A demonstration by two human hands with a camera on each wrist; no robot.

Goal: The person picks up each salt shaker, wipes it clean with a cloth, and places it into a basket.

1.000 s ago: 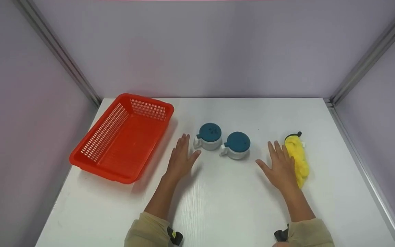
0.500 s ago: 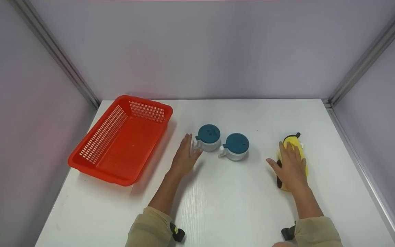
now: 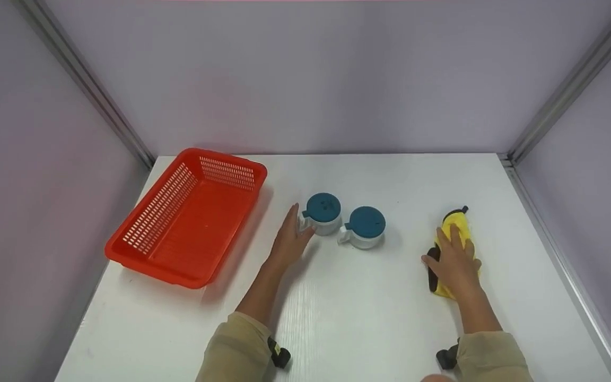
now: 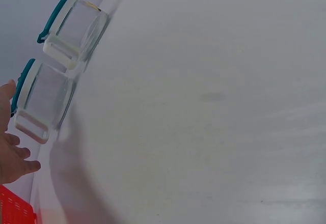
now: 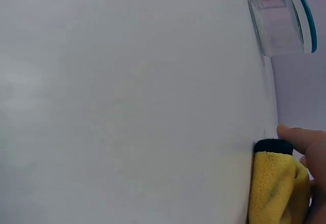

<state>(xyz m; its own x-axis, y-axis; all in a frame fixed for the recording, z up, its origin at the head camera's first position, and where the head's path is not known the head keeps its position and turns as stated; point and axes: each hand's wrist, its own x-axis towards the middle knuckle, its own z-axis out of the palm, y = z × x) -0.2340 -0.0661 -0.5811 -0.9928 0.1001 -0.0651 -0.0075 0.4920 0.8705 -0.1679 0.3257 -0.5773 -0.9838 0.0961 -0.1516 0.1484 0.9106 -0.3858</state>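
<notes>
A yellow plush cloth [image 3: 459, 221], folded long with a black edge [image 3: 433, 270] and a dark tab at its far end, lies on the right of the table. My right hand [image 3: 455, 264] rests over it, fingers spread across the top and thumb out past the black edge. Two clear jars with teal lids and white handles stand mid-table: a left jar [image 3: 324, 212] and a right jar [image 3: 366, 228]. Beside the left jar's handle is my left hand [image 3: 290, 241], fingers straight and holding nothing. In the left wrist view its fingertips [image 4: 33, 166] show near that handle.
A red plastic basket [image 3: 186, 277] with slotted sides stands at the left, with bare floor inside. The white table [image 3: 337, 323] is bounded by pale panels at the back and both sides. Sleeves and wrist-worn cameras show at the bottom.
My right hand has moved right and slightly down onto the yellow cloth, which has turned so its black edge shows. My left hand has shifted slightly right, nearer the left jar's handle.
</notes>
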